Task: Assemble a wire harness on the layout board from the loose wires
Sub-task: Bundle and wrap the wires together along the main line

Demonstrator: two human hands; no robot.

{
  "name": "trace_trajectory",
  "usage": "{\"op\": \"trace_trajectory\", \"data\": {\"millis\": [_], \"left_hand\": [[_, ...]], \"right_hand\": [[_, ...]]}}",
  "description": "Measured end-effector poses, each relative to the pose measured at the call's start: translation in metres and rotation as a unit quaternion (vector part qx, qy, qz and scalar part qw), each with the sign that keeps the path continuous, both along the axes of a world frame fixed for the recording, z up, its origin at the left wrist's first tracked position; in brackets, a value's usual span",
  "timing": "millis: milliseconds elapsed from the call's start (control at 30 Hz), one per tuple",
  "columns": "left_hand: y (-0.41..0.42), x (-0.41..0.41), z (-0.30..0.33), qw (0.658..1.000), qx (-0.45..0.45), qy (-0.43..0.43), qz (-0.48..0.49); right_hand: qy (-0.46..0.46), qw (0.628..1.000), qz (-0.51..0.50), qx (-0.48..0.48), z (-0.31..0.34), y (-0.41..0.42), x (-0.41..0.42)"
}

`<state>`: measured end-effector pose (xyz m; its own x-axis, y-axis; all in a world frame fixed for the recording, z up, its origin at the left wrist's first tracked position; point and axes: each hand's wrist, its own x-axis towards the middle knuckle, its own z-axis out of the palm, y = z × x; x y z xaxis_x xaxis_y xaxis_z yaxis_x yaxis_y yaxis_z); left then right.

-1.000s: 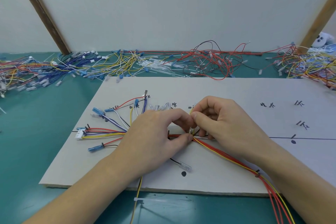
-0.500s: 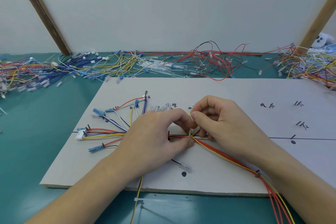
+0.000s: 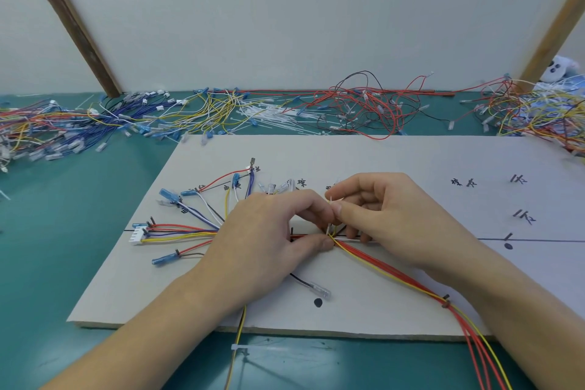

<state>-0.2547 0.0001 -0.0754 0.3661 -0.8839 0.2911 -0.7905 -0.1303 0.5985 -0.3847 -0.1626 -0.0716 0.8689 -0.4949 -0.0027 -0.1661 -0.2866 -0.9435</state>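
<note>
A pale layout board (image 3: 411, 155) with black marks lies on the green table. On it a wire harness (image 3: 183, 233) fans out left into blue terminals and a white plug, and its red and yellow wires (image 3: 395, 275) run off to the lower right. At the board's middle my left hand (image 3: 269, 241) pinches the bundle between thumb and forefinger. Touching it, my right hand (image 3: 389, 215) pinches a thin white cable tie (image 3: 330, 215) that stands up around the bundle. The hands hide the tie's loop.
Heaps of loose wires (image 3: 196, 114) in blue, yellow, red and black line the table's far edge, with white cable ties (image 3: 272, 114) among them. One black wire with a clear terminal (image 3: 319, 288) lies on the board's near part. A cable tie (image 3: 253, 349) lies before the board.
Hardly anything differs. Both hands stay at the same spot on the bundle; the right fingers shift slightly on the white tie.
</note>
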Motion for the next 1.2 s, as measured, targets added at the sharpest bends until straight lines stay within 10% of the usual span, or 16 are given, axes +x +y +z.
{"op": "trace_trajectory", "data": {"millis": [1200], "left_hand": [[-0.0006,0.0003,0.0009,1.000,0.006,0.003,-0.001]], "right_hand": [[-0.066,0.986,-0.004,-0.155,-0.0013,0.0050,0.0013]]}}
